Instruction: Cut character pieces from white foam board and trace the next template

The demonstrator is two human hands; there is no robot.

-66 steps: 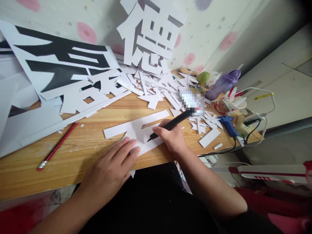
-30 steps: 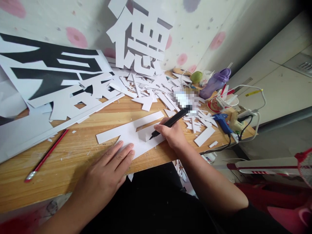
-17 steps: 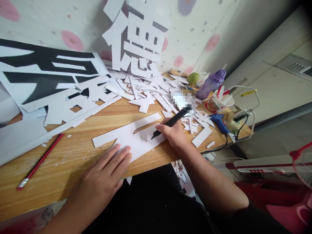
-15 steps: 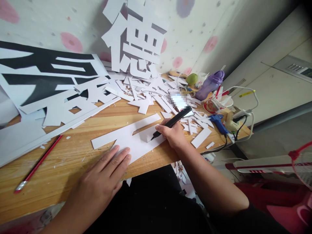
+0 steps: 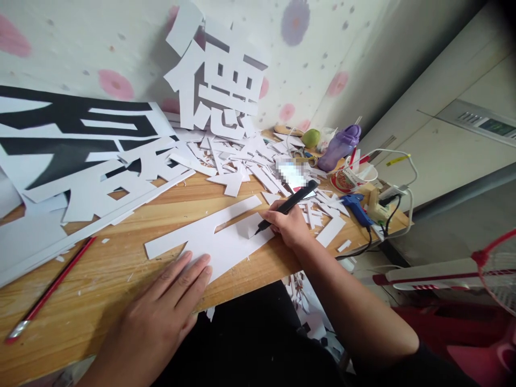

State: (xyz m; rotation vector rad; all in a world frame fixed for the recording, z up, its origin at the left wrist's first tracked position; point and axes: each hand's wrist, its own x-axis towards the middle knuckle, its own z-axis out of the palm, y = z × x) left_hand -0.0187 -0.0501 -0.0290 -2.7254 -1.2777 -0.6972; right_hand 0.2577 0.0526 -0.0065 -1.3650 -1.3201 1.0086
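A white foam-board cut-out (image 5: pixel 217 239) lies flat near the front edge of the wooden table (image 5: pixel 105 279). My left hand (image 5: pixel 169 306) lies flat with its fingers stretched out, and the fingertips press on the cut-out's near end. My right hand (image 5: pixel 288 226) is closed round a black craft knife (image 5: pixel 288 204). The knife's tip touches the board beside a small lifted flap at the cut-out's right part.
A red pencil (image 5: pixel 48 293) lies at the left front. White offcuts (image 5: pixel 245 161) are heaped at the back, below a large white cut-out character (image 5: pixel 220 88) leaning on the wall. A blue glue gun (image 5: pixel 357 207), a purple bottle (image 5: pixel 338 148) and cables crowd the right end.
The knife tip has crept a little to the right along the board. My left hand keeps pressing the cut-out. The view has tilted, so everything sits lower in the picture.
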